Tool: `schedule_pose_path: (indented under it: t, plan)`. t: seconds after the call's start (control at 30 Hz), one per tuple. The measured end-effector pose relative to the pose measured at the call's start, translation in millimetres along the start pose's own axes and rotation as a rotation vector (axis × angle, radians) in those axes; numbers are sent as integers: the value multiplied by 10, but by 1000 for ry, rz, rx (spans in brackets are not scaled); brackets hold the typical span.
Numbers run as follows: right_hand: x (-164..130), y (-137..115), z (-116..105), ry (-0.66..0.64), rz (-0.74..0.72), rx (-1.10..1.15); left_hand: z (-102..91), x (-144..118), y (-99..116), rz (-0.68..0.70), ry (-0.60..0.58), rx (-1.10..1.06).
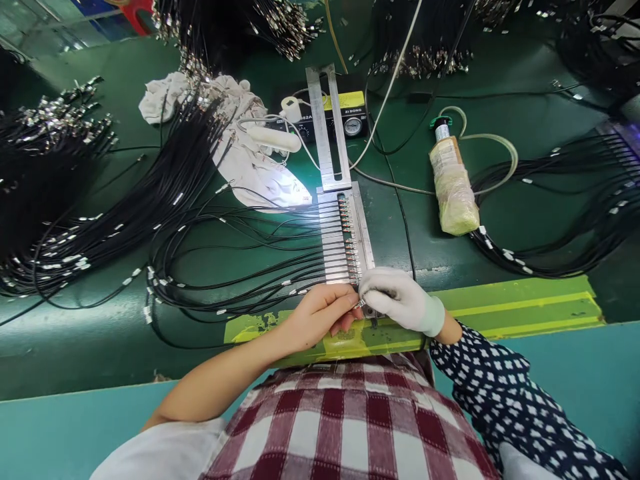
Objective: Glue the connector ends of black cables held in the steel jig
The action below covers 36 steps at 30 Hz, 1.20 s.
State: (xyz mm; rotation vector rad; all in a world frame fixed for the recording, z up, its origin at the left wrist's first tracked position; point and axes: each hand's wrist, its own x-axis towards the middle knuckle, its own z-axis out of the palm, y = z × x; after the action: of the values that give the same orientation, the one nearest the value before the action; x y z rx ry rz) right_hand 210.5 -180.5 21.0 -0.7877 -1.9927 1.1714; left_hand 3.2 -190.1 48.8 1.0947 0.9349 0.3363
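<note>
A seated worker's two hands are meeting at the near end of a long, slotted metal holding fixture (345,233) on the green desk (500,227). The bare left hand (320,313) is pinching a thin black cable with a silver tip (359,304), fingers narrowly closed around it. The white-gloved right hand (395,297) is curling shut over the same tip, touching the fixture's lowest slot. The fixture's long axis is running straight away from the worker, with cables fanning out leftward. A wrapped plastic bottle (453,187) is lying well to the right, beside a white rag (245,153) further back left.
</note>
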Motion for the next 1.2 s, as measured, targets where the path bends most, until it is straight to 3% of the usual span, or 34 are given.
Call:
schedule_pose_path:
  t: [0.53, 0.9, 1.2]
  plan:
    - [18, -18, -1, -39, 33, 10, -58, 18, -36, -3, -52, -124]
    - [46, -17, 44, -46, -26, -21, 22, 11, 3, 4, 89, 3]
    - [46, -42, 38, -51, 2, 5, -37, -19, -20, 58, 24, -44]
